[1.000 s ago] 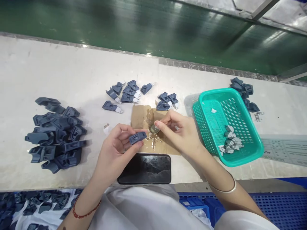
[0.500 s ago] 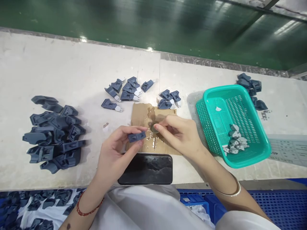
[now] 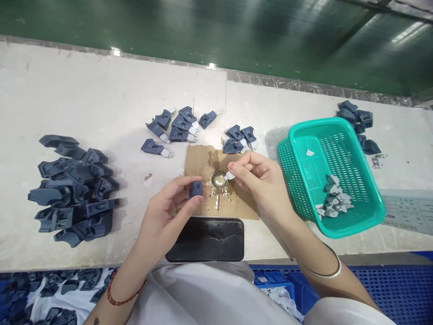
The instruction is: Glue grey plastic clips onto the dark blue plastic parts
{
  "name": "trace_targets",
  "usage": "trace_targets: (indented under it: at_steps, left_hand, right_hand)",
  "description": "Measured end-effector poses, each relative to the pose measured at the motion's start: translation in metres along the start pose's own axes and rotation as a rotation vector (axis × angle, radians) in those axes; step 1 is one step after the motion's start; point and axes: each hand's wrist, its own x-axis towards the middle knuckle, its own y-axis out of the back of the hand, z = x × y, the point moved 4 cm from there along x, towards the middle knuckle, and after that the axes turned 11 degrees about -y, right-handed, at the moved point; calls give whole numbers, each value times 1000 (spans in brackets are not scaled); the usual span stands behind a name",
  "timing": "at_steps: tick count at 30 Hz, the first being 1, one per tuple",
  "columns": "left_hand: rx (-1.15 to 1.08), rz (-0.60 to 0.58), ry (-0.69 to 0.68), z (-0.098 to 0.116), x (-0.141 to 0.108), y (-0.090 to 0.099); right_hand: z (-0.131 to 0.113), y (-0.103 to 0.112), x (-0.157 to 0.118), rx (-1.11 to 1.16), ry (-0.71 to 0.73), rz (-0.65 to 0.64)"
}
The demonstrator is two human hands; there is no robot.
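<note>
While the left hand pinches a blue block end-up between thumb and fingers, the right hand grasps a white piece by fingertip and thumb. The piece's narrow end points at the wet cup, left of the right fingers; whether it touches the rim cannot be told. Handling, in my judgement: grip the piece by its broad end, keep its tip low over the cup so drips land on the cardboard, and hold the block steady with the used face unobstructed. Excess liquid on skin would likely make both slip. The phone, nearer the wearer than the fingers, should be kept dry.

Writing: a printed sheet, right of the right fingers beyond the basket, shows what appears to be "40"; remaining print illegible. No brand is readable on the phone.
</note>
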Motion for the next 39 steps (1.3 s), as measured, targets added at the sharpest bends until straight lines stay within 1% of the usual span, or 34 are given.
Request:
trace_targets:
  at_steps: [4,6,9,11,13,17,24,28,32,34,39]
  left_hand:
    - [-7,-13,-35,0,0,-2]
    - [6,-14,-44,-1,-1,-3]
    - [92,-15,-77,-4,-2,-5]
    - [172,-15,-132,-4,-2,-5]
    - [230,-15,-187,-3,-1,-5]
    - [287,-11,-236,1,1,-6]
    - [344,-9,-277,5,1,-7]
    - [381,-1,-300,5,0,-7]
    - [459,-18,-363,7,-2,-8]
    - [502,-40,-400,8,-3,-9]
    - [556,-69,-425,10,-5,-9]
  right_hand:
    - [-3,0,-2,-42,61,36]
    - [-5,-2,-3,-48,77,31]
    - [-5,-8,-6,-5,56,-46]
    - [-4,-15,-9,18,38,-114]
    - [-3,-20,-11,2,34,-149]
    - [-5,-25,-15,-82,60,-144]
    - [-5,-26,-18,-170,116,-141]
    - [-7,-26,-22,-267,192,-117]
    - [-10,-28,-25,-342,248,-141]
    - [-9,-29,-25,-341,232,-162]
    - [1,-31,-22,-276,104,-212]
